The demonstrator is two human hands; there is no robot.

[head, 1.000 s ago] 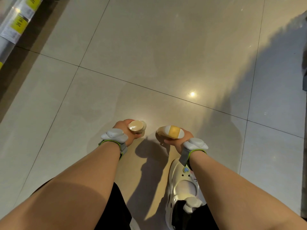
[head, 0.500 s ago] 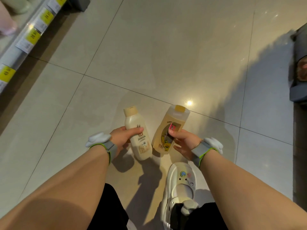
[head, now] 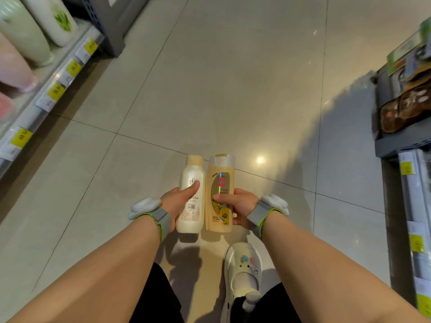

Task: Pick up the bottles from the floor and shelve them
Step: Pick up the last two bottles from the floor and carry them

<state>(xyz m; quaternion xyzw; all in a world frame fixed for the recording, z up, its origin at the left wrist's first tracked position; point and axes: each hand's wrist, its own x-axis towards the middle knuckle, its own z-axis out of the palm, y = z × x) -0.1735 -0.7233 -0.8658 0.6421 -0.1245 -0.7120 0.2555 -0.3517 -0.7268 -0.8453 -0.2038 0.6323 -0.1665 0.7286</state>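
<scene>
My left hand (head: 175, 203) grips a cream-white bottle (head: 190, 206) with a beige cap, thumb across its label. My right hand (head: 238, 205) grips a translucent yellow bottle (head: 219, 183) with a colourful label. Both bottles are held side by side in front of me, caps pointing away, above the tiled floor (head: 233, 78). The left shelf (head: 58, 73) carries large white, green and pink bottles behind yellow price tags.
A grey shelf unit (head: 401, 141) with packaged goods stands at the right, price tags along its lower edge. A grey shelf post (head: 112, 24) stands at the upper left. My white shoe (head: 242, 273) is below the bottles. The aisle runs between the shelves.
Both hands have lifted the bottles off the floor and tilted them so the labels face me. The view has risen and turned, bringing both shelves into sight.
</scene>
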